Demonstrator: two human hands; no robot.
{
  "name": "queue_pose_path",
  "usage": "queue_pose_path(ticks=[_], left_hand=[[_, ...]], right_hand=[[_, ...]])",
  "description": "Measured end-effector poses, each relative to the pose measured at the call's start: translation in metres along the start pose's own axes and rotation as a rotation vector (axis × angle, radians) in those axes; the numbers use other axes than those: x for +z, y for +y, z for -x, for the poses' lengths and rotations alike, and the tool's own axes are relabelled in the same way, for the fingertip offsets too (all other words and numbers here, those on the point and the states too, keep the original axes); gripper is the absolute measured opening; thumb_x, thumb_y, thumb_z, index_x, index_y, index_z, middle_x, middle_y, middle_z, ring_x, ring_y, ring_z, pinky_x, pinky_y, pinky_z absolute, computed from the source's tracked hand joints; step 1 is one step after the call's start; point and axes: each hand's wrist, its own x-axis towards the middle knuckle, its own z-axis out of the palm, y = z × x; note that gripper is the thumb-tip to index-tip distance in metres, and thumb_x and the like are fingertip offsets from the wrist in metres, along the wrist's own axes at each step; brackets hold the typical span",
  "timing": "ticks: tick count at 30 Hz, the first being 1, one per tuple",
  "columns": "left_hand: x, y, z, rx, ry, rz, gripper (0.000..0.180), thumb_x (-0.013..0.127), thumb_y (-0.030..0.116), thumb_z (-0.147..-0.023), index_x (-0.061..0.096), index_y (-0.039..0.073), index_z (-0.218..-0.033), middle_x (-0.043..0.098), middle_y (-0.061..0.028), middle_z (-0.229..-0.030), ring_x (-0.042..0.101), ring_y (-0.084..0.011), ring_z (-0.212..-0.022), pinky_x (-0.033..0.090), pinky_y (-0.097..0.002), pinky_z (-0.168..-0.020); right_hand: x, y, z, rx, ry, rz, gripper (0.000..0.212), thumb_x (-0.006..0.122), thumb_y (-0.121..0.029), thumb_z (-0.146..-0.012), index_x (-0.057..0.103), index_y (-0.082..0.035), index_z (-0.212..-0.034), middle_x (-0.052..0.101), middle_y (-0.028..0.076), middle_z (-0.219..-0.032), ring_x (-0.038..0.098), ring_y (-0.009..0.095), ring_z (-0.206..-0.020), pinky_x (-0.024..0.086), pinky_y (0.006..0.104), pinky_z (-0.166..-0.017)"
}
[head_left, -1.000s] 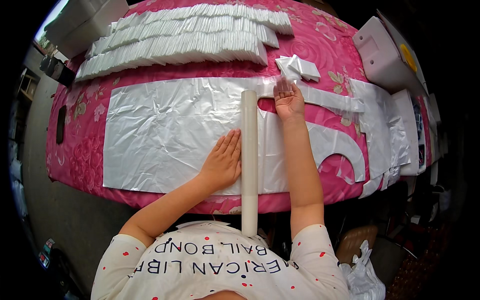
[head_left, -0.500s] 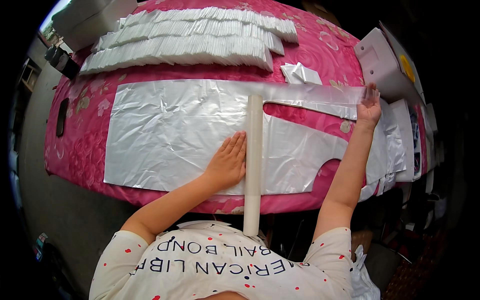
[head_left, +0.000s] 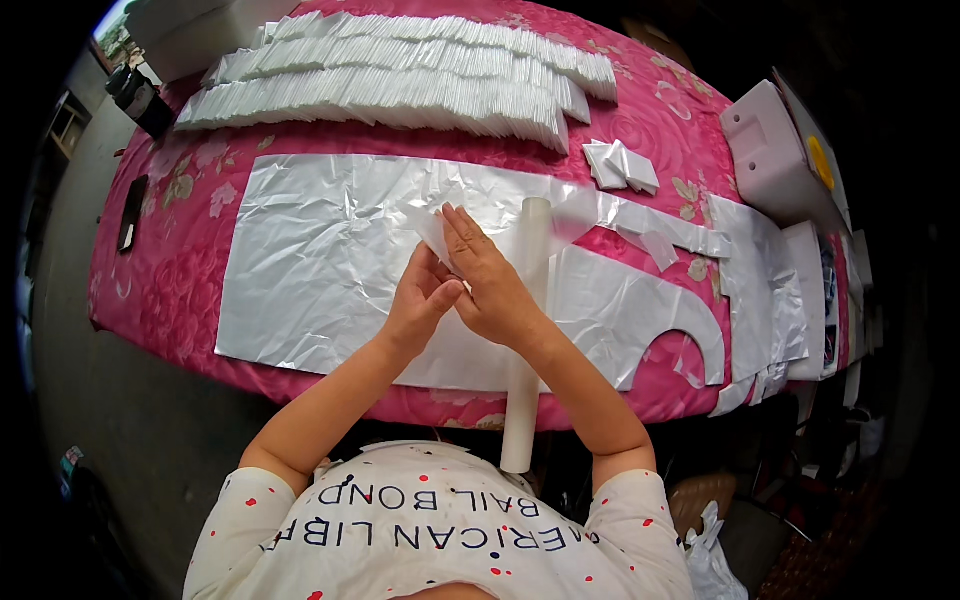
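Observation:
A large white plastic sheet (head_left: pixel 320 250) lies flat on the pink flowered table (head_left: pixel 190 280). A long white tube (head_left: pixel 527 330) lies across it, pointing toward me. My left hand (head_left: pixel 420 305) and my right hand (head_left: pixel 485 280) meet above the sheet, just left of the tube. Together they pinch a small white plastic piece (head_left: pixel 428 228) that sticks up past the fingertips. To the right, the sheet has a curved cut-out edge (head_left: pixel 690 335).
Rows of folded white plastic bags (head_left: pixel 400 75) line the far side of the table. A small pile of folded white pieces (head_left: pixel 622 165) lies right of them. A pale box (head_left: pixel 775 160) and stacked sheets (head_left: pixel 780 290) sit at the right end. A dark phone (head_left: pixel 132 212) lies at left.
My right hand came back from the far right end of the table to meet my left hand. My left hand lifted off the sheet. Both now hold a small white piece.

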Motion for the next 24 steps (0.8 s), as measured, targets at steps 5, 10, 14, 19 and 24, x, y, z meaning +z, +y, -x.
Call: queue_pose_path(ticks=[5, 10, 14, 19, 24], left_hand=[[-0.005, 0.034, 0.006, -0.055, 0.413, -0.145, 0.038, 0.058, 0.009, -0.087, 0.046, -0.001, -0.122, 0.056, -0.0091, -0.110, 0.057, -0.0152, -0.096, 0.046, -0.0277, -0.087], [-0.087, 0.065, 0.034, -0.019, 0.765, -0.076, 0.025, 0.054, -0.001, -0.087, 0.052, -0.001, -0.111, 0.059, -0.0074, -0.102, 0.060, -0.0138, -0.089, 0.049, -0.0222, -0.080], [-0.145, 0.094, 0.073, 0.010, 1.007, -0.066, 0.029, 0.054, 0.000, -0.086, 0.050, 0.000, -0.115, 0.057, -0.0082, -0.107, 0.054, -0.0128, -0.101, 0.044, -0.0251, -0.089], [-0.142, 0.115, 0.060, 0.296, 0.934, -0.579, 0.031, 0.051, 0.000, -0.087, 0.049, 0.000, -0.118, 0.053, -0.0088, -0.117, 0.050, -0.0144, -0.109, 0.039, -0.0273, -0.095], [-0.038, 0.072, -0.019, 0.091, 0.314, -0.630, 0.031, 0.048, 0.007, -0.090, 0.048, -0.001, -0.120, 0.052, -0.0093, -0.122, 0.048, -0.0170, -0.115, 0.035, -0.0297, -0.099]], right_hand=[[0.007, -0.010, 0.010, 0.011, -0.067, 0.072, 0.072, 0.061, -0.009, -0.074, 0.030, -0.004, -0.139, 0.018, 0.018, -0.147, 0.016, 0.035, -0.137, 0.023, 0.0416, -0.109], [-0.020, -0.005, 0.040, 0.062, 0.029, 0.126, 0.071, 0.064, -0.012, -0.074, 0.033, -0.003, -0.137, 0.027, 0.016, -0.144, 0.022, 0.033, -0.135, 0.025, 0.0408, -0.108], [-0.036, 0.006, 0.083, 0.146, 0.071, 0.186, 0.064, 0.066, -0.015, -0.074, 0.041, -0.001, -0.131, 0.037, 0.017, -0.138, 0.030, 0.033, -0.132, 0.029, 0.0406, -0.106], [-0.042, 0.007, 0.116, 0.182, 0.034, 0.198, 0.060, 0.066, -0.018, -0.076, 0.044, 0.001, -0.128, 0.040, 0.018, -0.136, 0.034, 0.034, -0.129, 0.031, 0.0410, -0.104], [-0.037, 0.009, 0.123, 0.183, 0.010, 0.186, 0.059, 0.065, -0.022, -0.078, 0.044, 0.001, -0.129, 0.038, 0.018, -0.138, 0.034, 0.035, -0.129, 0.031, 0.0405, -0.104]])
